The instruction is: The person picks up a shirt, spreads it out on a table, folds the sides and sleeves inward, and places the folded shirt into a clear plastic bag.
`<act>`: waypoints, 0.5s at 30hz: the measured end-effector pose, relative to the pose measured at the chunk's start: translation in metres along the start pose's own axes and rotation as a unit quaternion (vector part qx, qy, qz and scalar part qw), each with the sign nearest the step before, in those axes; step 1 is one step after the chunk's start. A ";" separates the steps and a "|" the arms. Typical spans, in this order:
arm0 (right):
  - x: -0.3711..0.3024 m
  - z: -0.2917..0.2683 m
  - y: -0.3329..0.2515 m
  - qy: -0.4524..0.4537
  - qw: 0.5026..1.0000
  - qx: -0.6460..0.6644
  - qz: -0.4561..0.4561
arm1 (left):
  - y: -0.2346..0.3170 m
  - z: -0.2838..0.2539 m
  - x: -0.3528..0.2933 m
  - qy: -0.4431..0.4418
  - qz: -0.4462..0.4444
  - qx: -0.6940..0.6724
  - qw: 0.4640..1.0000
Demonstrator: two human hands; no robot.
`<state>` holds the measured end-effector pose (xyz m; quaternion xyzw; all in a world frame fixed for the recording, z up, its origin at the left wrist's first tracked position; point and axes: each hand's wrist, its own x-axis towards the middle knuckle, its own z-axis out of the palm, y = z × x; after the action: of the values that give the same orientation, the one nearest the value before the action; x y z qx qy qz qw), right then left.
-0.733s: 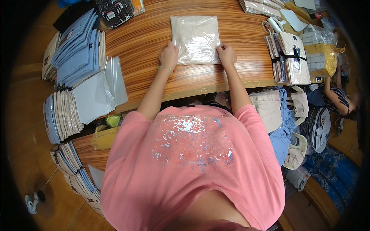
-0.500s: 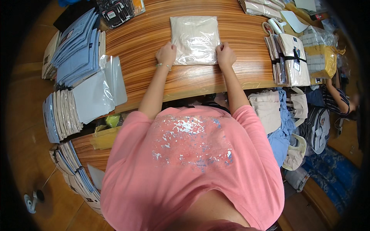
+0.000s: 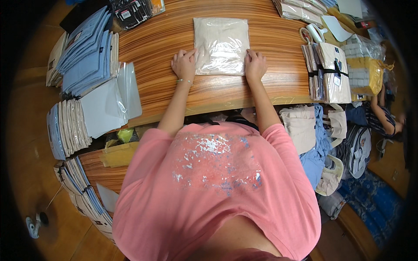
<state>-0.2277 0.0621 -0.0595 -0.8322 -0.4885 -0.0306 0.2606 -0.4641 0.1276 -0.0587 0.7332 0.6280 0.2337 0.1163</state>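
Note:
A flat, square beige folded cloth item in a clear plastic bag (image 3: 221, 45) lies on the wood-grain table, its film shining with glare. My left hand (image 3: 183, 66) rests at the lower left edge of the bag, fingers apart, the index finger reaching to the film. At the opposite edge, my right hand (image 3: 256, 66) lies with loosely bent fingers spread, its fingertips touching the bag's side. Neither hand appears to grip the bag; the thumbs are partly hidden.
Blue bagged garments (image 3: 87, 48) and clear plastic sleeves (image 3: 104, 100) are piled at the left. To the right stand a strapped beige bundle (image 3: 333, 71), a white-handled tool (image 3: 314, 32) and a yellow-taped package (image 3: 368, 74). Cloth bags (image 3: 298, 126) hang below the table edge. Another person's arm (image 3: 383, 115) shows far right.
Both hands have loosened from closed fists at the bag's edges to spread fingers. The left hand has shifted slightly left. The bag lies in nearly the same place.

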 end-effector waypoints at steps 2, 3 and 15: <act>0.000 -0.001 0.003 -0.018 1.000 -0.015 0.017 | 0.005 -0.008 -0.001 -0.029 -0.018 -0.014 0.999; -0.001 0.001 0.005 -0.009 1.000 -0.019 0.011 | 0.007 -0.009 -0.003 -0.023 -0.002 0.012 1.000; -0.011 0.006 0.025 -0.079 0.994 -0.068 -0.034 | -0.002 0.011 -0.009 -0.036 0.107 0.151 0.982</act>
<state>-0.2139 0.0467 -0.0783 -0.8307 -0.5321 -0.0068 0.1633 -0.4616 0.1200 -0.0705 0.8133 0.5692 0.1206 0.0014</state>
